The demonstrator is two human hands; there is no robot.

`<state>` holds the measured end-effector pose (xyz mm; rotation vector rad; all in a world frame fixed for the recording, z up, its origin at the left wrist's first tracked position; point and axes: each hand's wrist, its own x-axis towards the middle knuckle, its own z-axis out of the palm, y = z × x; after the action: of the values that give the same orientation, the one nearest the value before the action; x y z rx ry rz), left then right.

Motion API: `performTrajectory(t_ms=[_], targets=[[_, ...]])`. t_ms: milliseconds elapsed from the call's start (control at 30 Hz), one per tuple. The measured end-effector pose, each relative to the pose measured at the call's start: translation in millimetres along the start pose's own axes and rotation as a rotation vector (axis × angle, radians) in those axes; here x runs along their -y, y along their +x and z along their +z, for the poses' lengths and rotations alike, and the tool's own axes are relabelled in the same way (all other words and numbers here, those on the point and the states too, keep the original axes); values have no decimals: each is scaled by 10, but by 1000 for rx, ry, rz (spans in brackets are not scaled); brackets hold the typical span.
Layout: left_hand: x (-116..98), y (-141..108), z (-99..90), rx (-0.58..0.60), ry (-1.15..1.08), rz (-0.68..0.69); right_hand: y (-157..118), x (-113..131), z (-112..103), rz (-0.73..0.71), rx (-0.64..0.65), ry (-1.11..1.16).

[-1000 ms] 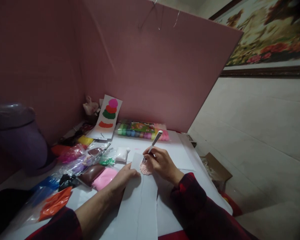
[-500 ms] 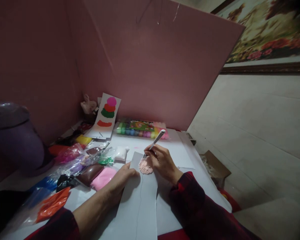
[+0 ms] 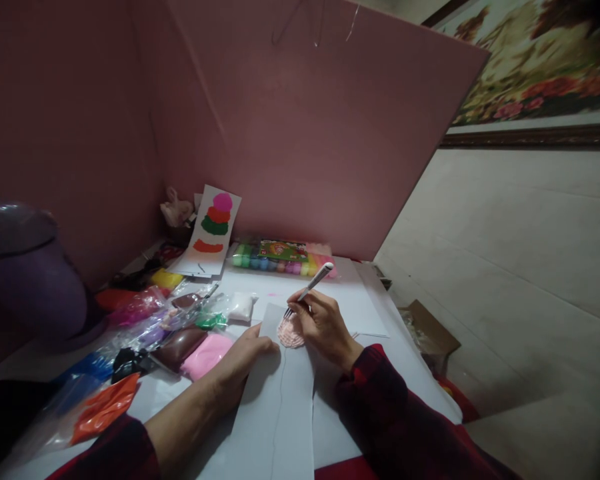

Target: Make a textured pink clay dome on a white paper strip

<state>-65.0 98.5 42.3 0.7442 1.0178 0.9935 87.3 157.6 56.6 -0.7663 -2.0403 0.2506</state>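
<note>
In my right hand point(image 3: 325, 327) is a fork point(image 3: 316, 283), its handle slanting up to the right and its tines pointing down. The tines touch the upper left edge of a pale pink clay disc point(image 3: 291, 333) with a ridged surface. This disc sits near the far end of a long white card point(image 3: 273, 407), and a thin drawn line runs from it toward me. My left hand point(image 3: 253, 350) grips the card's left edge, thumb on top; its other fingers are mostly hidden beneath.
Bags of coloured clay, among them pink point(image 3: 209, 357), brown point(image 3: 183, 347) and orange point(image 3: 105, 408), lie to the left. A pack of clay tubes point(image 3: 283, 259) and a card with coloured shapes point(image 3: 213, 230) stand at the back. A purple bin point(image 3: 30, 280) is far left.
The fork has tilted slightly, its handle end shifting a little right and down, while its tines moved slightly left on the disc's edge. My left hand and the card stay put.
</note>
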Motion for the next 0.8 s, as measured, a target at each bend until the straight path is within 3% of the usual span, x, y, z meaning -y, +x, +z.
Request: performTrajectory(t_ms=[200,333,467,800], targets=[[23,31,-20,-12,7,15,12,21,-31,21,-36,32],[19,26,-27,-17,4,15,4,62,-23,26,45,83],[19,30,-29,-18,14,8,-14,55,4,-62,100,11],[8,19,-18,-13,7,-3,-21,30,20,-69,35,5]])
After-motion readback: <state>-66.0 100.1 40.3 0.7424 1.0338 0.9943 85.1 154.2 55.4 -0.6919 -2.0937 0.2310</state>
